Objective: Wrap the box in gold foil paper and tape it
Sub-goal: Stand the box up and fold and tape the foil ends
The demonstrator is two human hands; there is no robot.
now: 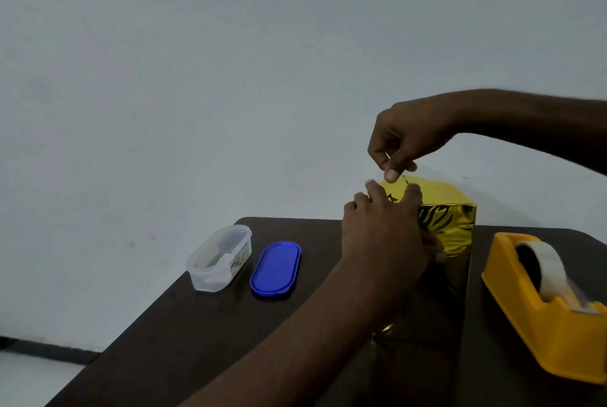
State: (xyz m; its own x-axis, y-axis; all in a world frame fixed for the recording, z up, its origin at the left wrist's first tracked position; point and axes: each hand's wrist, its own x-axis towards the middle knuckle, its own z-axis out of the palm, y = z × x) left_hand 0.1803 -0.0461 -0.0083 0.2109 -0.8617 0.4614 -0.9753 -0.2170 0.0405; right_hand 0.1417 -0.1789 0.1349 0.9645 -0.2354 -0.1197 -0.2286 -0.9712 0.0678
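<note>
Dark brown worktop (184, 341) with rounded far corners, pushed up against a plain pale grey-white wall (197, 62). Dim, even light. Strip of light floor (29, 377) and a dark skirting line at lower left.

Standing upright near the far edge of the worktop, right of middle: box (450, 219), tall, already covered in gold foil paper (440, 229), creased and reflective on the near face, flatter and brighter yellow on top. More foil trailing down toward the near edge, dark with reflections.

Left hand (381, 236) laid against the near left side of the box, fingers spread and straight, fingertips reaching the top edge, pressing the foil flat. Right hand (407, 137) raised above the box's top left corner, grip narrow: thumb and forefinger pinched on a small piece of clear tape (403, 175), barely visible, its lower end close to the foil; touching or not, cannot tell.

Toward the right edge, just beside the box: yellow tape dispenser (545, 305) with a roll of clear tape mounted.

Toward the left edge, well apart from the box: clear plastic container (219, 257), open, something pale inside. Just beside it, on its right: blue oval lid (276, 270), lying flat.
</note>
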